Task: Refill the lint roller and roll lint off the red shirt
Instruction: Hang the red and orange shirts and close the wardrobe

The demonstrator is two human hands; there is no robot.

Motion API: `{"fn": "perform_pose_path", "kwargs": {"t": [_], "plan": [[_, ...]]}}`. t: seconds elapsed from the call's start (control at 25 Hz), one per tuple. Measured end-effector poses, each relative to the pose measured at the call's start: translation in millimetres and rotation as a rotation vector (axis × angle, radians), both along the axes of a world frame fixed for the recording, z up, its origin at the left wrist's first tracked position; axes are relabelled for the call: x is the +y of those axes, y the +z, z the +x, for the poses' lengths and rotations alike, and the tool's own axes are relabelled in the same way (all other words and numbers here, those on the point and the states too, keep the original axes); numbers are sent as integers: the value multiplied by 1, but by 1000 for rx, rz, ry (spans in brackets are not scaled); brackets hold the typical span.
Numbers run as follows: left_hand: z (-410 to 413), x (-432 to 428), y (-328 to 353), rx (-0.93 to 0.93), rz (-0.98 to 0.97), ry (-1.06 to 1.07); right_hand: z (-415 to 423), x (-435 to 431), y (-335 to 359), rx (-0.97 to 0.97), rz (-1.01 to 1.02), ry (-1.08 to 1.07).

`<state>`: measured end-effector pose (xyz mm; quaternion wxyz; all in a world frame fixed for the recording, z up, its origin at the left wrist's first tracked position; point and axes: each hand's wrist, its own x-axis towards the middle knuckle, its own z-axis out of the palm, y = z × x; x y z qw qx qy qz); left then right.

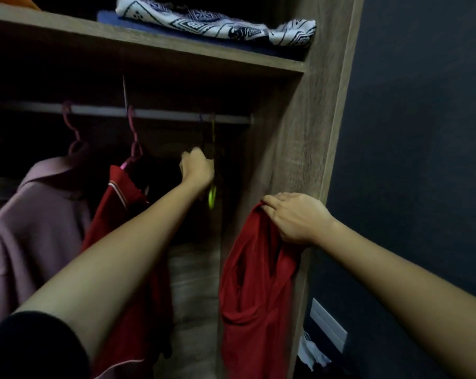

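My right hand [294, 217] sits at about four o'clock from the middle of my view, its fingers curled tight over a bunched fold of the red shirt [256, 283]. The shirt hangs limp below the hand, against the front edge of the wardrobe side panel [308, 132]. My left hand [197, 168] reaches into the wardrobe near the centre, just under the rail [155, 113], with its fingers closed round the yellow-green hanger [212, 195]. The hanger is blurred, and its lower end shows beside my wrist. At nine o'clock from that hand a second red garment [114, 214] with pale piping hangs on a pink hanger [134, 149], and a mauve shirt [34, 228] hangs further out the same way. At twelve o'clock a black-and-white patterned cloth [217, 20] lies on the shelf [149, 50] above the rail
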<state>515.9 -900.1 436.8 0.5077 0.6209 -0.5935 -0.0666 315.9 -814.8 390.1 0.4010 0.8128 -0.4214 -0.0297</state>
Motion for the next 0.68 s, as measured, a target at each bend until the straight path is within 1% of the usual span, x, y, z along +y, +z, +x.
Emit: {"fn": "perform_pose_path", "kwargs": {"t": [0.08,0.24,0.4,0.52,0.6,0.68], "plan": [[4,9,-1,14,-33,13,1,0,0,14,-8,15],[21,36,-11,77,-99,-6,1,0,1,-27,2,-4],[47,87,-52,130,-99,39,1,0,4,-75,51,-31],[81,138,-92,28,-86,124,4,2,7,-119,119,-48],[108,166,-114,-90,-79,181,12,7,1,-180,220,-146],[135,188,-127,-149,-87,197,27,14,-12,-206,304,-233]]}}
